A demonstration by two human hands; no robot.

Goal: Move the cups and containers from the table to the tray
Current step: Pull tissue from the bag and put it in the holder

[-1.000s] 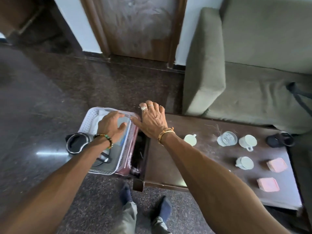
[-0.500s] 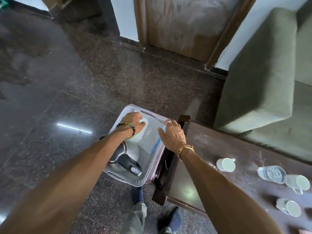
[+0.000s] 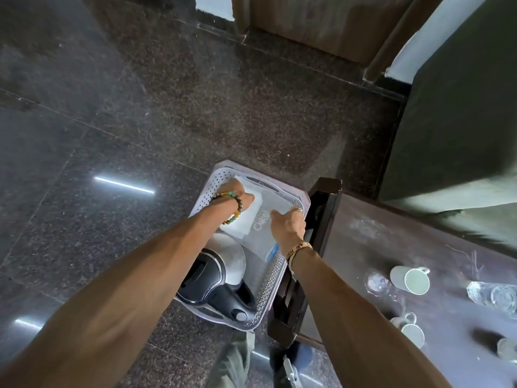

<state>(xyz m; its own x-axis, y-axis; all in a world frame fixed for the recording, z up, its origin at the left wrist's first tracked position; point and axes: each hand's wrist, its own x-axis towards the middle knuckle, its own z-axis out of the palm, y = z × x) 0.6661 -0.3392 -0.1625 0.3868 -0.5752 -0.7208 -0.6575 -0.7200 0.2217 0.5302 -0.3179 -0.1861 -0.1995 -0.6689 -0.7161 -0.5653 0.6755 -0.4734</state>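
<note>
A white perforated tray [image 3: 269,287] sits low, just left of the dark wooden table [image 3: 361,233]. In it stand a steel kettle [image 3: 223,261] with a black lid and a clear plastic bag [image 3: 275,204] over white packets [image 3: 246,219]. My left hand [image 3: 237,195] is curled onto the white packets at the tray's far end. Beside it, my right hand [image 3: 288,223] has its fingers bent down on the clear bag. On the table stand two white cups [image 3: 411,280] [image 3: 410,331], and a clear glass [image 3: 499,296] lies at the right edge.
A green sofa [image 3: 461,130] stands behind the table, with a wooden door [image 3: 321,23] at the back. Dark polished stone floor [image 3: 112,107] spreads to the left. My feet [image 3: 291,357] are below the tray and the table corner.
The view has swung left and down toward the tray. Both hands have moved from the tray's edge deeper into it, onto the bag and packets. The kettle now sits inside the tray.
</note>
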